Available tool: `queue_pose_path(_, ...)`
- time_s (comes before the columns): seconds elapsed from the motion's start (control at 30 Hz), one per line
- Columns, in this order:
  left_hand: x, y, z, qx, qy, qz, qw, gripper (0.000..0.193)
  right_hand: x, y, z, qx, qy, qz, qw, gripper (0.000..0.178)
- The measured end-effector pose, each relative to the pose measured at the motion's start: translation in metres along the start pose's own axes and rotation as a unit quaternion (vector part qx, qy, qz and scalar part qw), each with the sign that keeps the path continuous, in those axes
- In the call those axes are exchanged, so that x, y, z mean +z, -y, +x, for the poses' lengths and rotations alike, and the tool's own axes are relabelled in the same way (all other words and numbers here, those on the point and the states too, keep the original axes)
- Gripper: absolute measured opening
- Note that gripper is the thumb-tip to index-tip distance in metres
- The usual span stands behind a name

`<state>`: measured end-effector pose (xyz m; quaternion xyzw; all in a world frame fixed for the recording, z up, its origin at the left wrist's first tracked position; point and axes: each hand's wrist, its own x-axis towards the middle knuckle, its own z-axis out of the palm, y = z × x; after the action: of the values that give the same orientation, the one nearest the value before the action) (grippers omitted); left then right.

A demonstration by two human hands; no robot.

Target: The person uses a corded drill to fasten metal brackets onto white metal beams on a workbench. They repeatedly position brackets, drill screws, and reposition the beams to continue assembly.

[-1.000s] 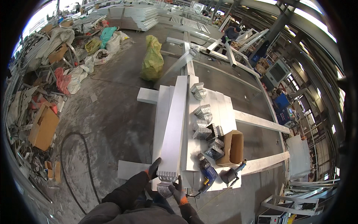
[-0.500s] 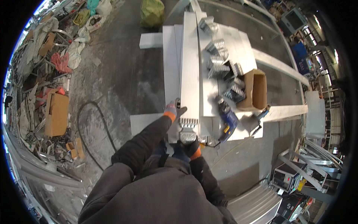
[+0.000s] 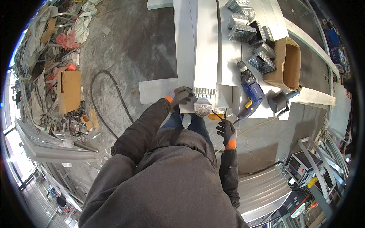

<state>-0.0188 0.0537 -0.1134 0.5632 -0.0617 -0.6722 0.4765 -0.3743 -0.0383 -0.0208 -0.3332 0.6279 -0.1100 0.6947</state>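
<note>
Ornate silver cap at near end of white beam

Cap [image 3: 202,108]: set at the near end of the white beam [image 3: 206,53], scalloped face toward the person's body. Left hand [image 3: 183,96], dark-gloved: fingers partly curled, just left of cap; cannot tell if gripping. Right hand [image 3: 227,131]: right of cap and nearer the body, fingers bent, beside a thin dark strand; grip cannot be told. Rightward: blue drill [image 3: 252,93], lying down. Beyond drill: loose silver caps [image 3: 242,32], open cardboard box [image 3: 277,62].

Pale boards [image 3: 230,66] carry a white beam [image 3: 206,49], silvery caps [image 3: 242,33], a blue drill [image 3: 253,92] and a cardboard box [image 3: 278,62].
</note>
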Motion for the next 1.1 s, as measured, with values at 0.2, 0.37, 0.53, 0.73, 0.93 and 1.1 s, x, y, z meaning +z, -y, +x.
queue_pose_path(0.2, -0.062, 0.027, -0.009, 0.063, -0.079, 0.015, 0.995, 0.059, -0.002, 0.007, -0.008, 0.016, 0.019, 0.01, 1.0, 0.04)
queue_pose_path(0.37, -0.063, -0.071, -0.084, 0.306, -0.331, -0.075, 0.889, 0.054, -0.011, 0.022, -0.008, -0.034, 0.061, -0.022, 0.997, 0.036)
queue_pose_path(0.53, 0.163, -0.176, -0.271, 0.465, -0.298, 0.18, 0.814, 0.049, -0.007, 0.04, 0.008, -0.024, 0.088, -0.077, 0.993, 0.039)
queue_pose_path(0.73, 0.275, -0.205, -0.315, 0.421, 0.331, 0.264, 0.802, 0.04, 0.0, 0.075, 0.01, -0.114, 0.158, -0.103, 0.975, 0.032)
queue_pose_path(0.93, 0.292, -0.188, -0.3, 0.413, 0.332, 0.324, 0.784, 0.037, -0.034, 0.116, 0.011, -0.224, -0.003, 0.002, 0.975, 0.025)
queue_pose_path(1.1, 0.207, -0.112, -0.183, 0.369, -0.229, 0.276, 0.857, 0.04, -0.077, 0.125, 0.047, -0.39, -0.236, -0.182, 0.871, 0.067)
